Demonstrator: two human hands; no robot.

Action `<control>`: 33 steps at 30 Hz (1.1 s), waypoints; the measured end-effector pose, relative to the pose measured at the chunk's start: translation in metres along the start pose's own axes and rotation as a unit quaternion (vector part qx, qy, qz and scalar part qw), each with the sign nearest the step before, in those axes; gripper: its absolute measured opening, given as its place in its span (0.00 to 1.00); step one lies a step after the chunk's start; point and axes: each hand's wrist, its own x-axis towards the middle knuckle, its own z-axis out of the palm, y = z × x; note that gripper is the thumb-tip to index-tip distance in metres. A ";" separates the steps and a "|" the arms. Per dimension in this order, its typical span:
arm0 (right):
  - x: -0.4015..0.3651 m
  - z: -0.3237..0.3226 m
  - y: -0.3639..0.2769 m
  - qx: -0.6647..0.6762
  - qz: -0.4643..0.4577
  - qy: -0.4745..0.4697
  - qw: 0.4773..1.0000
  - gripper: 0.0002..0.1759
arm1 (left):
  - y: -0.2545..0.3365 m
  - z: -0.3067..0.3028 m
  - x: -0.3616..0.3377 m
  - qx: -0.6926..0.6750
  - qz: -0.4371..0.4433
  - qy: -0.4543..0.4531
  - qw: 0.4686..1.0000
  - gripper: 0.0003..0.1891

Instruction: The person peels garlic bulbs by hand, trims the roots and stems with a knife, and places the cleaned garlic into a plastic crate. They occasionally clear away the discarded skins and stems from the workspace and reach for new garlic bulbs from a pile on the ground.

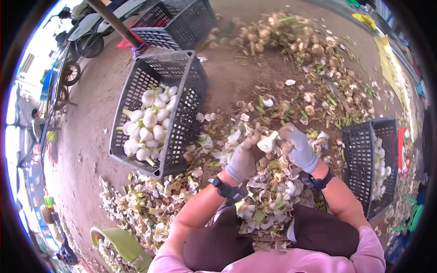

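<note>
Between my two gloved hands is a whitish garlic bulb [267,142] with a short stem pointing up. My left hand [245,157] has its fingers closed on the bulb's left side. At its right, my right hand [298,148] is curled with bent fingers close to the stem; whether it grips the bulb is hard to make out. Loose peeled skins [273,193] heap up below the hands, between my knees. To the left, peeled white bulbs [150,118] fill part of a black crate [182,120].
Another black crate [359,159] with white bulbs stands at the right. Unpeeled bulbs [314,38] lie piled at the back. An empty-looking crate [186,27] is at the upper left, beside a pole [111,20]. A green basket [125,245] lies lower left.
</note>
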 end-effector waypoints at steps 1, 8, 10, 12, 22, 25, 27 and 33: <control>0.000 -0.002 -0.005 -0.008 -0.023 0.005 1.000 0.12 | -0.010 -0.013 0.008 -0.022 -0.003 0.030 0.999 0.20; -0.010 0.015 0.012 0.195 0.171 0.103 0.960 0.11 | -0.015 -0.003 0.002 0.249 0.153 0.010 0.956 0.33; -0.009 0.012 -0.002 0.079 0.181 0.078 0.977 0.10 | -0.015 -0.002 0.001 0.556 0.255 0.086 0.787 0.41; -0.012 0.025 0.006 0.221 0.227 0.066 0.946 0.12 | -0.019 -0.004 0.000 0.577 0.328 0.117 0.739 0.33; -0.004 0.008 -0.017 0.413 0.331 -0.085 0.844 0.16 | 0.010 -0.003 0.008 0.503 0.296 0.152 0.798 0.22; -0.011 0.023 0.004 0.312 0.121 -0.030 0.942 0.20 | 0.028 0.009 -0.008 0.740 0.365 0.076 0.559 0.34; -0.015 0.018 0.003 0.162 0.188 -0.030 0.968 0.25 | 0.014 -0.011 0.000 0.742 0.349 0.052 0.570 0.19; -0.002 0.007 0.020 -0.210 0.072 -0.064 0.973 0.17 | 0.009 0.005 -0.008 0.710 0.284 -0.143 0.628 0.14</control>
